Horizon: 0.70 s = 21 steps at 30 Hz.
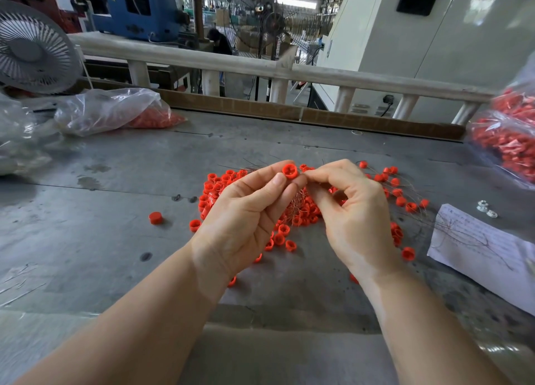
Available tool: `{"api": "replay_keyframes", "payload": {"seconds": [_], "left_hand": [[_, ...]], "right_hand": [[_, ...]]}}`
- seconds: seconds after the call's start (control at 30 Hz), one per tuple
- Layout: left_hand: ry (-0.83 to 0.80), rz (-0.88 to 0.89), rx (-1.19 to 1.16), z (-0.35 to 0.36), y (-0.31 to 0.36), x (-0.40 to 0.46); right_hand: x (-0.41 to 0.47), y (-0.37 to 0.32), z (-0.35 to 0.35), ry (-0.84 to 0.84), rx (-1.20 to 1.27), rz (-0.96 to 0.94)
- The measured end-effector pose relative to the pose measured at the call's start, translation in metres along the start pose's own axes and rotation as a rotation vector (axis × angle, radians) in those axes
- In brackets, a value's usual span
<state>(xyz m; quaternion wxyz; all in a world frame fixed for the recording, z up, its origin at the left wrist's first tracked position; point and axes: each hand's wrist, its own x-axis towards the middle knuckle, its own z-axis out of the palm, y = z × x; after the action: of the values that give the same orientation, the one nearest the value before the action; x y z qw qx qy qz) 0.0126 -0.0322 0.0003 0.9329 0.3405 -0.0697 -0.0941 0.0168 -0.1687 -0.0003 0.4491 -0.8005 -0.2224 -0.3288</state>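
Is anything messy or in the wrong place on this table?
Yes, a little. One small red plastic cap lies alone on the grey metal table, left of the loose heap of red caps. Thin metal wires are tangled through that heap. The left hand pinches another red cap above it. Nothing looks broken.
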Motion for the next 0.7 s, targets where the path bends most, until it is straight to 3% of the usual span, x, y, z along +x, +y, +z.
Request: {"api": "replay_keyframes", "payload": {"seconds": [0.7], "left_hand": [[0.028,-0.075,-0.008,-0.0007,0.0028,0.0]], "right_hand": [[-0.0002,0.0033,-0.0009,0.064,-0.075,-0.044]]}}
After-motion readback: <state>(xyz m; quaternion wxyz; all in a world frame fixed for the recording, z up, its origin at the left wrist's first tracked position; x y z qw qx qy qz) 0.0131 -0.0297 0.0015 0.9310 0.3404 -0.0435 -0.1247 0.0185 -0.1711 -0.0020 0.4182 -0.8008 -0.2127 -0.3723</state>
